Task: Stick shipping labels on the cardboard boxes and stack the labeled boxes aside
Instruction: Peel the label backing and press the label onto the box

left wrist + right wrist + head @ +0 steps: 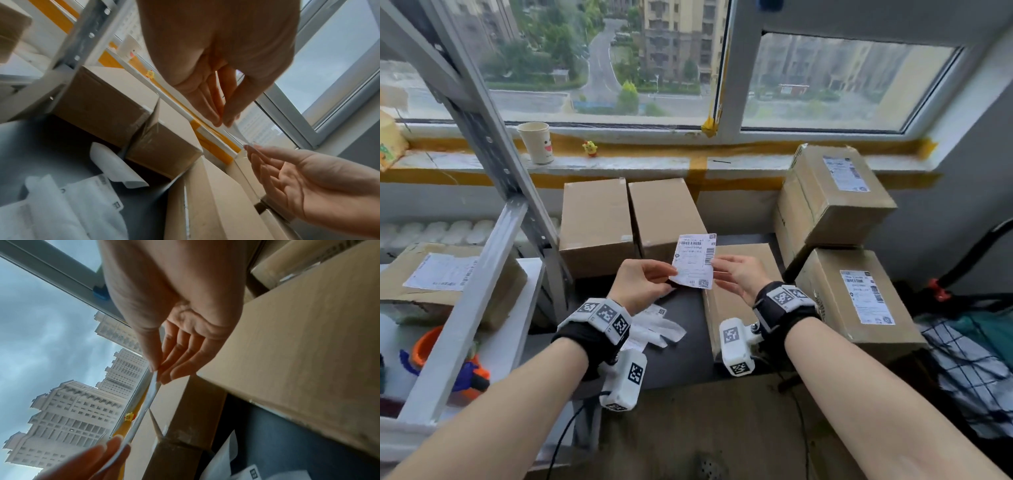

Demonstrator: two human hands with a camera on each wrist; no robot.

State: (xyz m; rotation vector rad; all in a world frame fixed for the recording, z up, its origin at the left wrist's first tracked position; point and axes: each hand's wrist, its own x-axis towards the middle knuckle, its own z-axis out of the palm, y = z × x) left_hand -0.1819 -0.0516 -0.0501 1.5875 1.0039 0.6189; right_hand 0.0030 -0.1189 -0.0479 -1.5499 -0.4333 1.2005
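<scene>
- Label (694,260), white with barcodes, is held up in the air between both hands, above the dark table (681,359) and in front of the plain boxes.
- Left hand (642,284) pinches the label's left edge between thumb and fingertips.
- Right hand (736,275) pinches the right edge the same way, other fingers loosely extended.
- Two unlabeled boxes (595,222) stand side by side under the windowsill; a third box (736,308) lies flat beneath the right hand.
- Two labeled boxes (835,195) are stacked on the right, the upper one tilted.
- Backing papers (657,330) lie on the table near the left wrist.
- Paper cup (536,142) and a small yellow toy (590,148) sit on the sill.
</scene>
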